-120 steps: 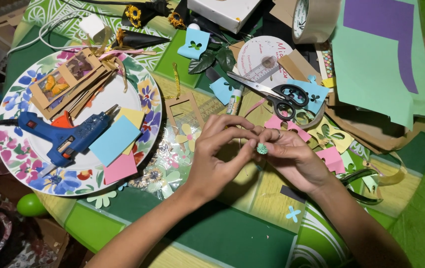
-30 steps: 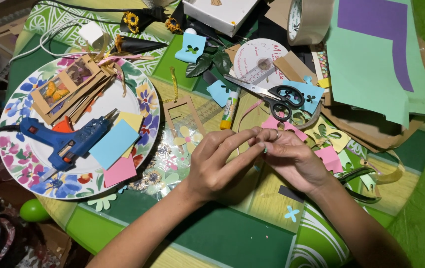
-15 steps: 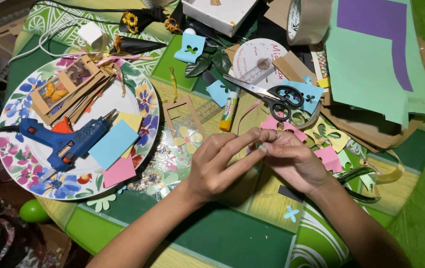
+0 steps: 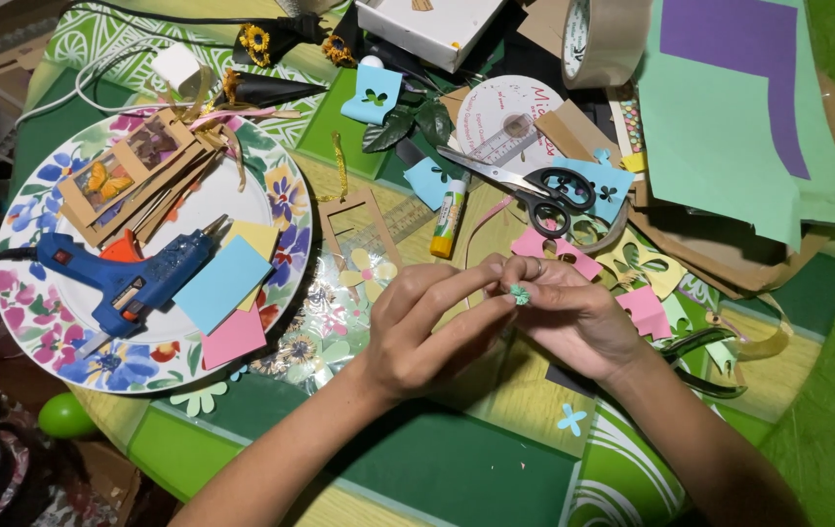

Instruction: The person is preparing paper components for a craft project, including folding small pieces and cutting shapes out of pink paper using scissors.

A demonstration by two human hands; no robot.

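1. Pinching a small green paper flower between the fingertips of both hands, above the middle of the cluttered craft table.
2. Left hand: thumb and forefinger closed narrowly on the flower's left side, other fingers loosely curled beneath.
3. Right hand: fingertips closed on the flower from the right, palm turned down; ring visible on one finger.
4. Flower position: held just off the surface, between the two hands, near the pink paper pieces.
5. Left of the hands: floral plate carrying a blue glue gun, blue and pink paper squares and a stack of brown card frames.
6. Beyond the hands: black-handled scissors lying across light-blue cutouts, a glue stick just beside them, a round white cutter disc.
7. Top right: roll of tape, mint-green sheets with a purple sheet on top.
8. Small light-blue butterfly cutout lying flat on the table, just below the right wrist.
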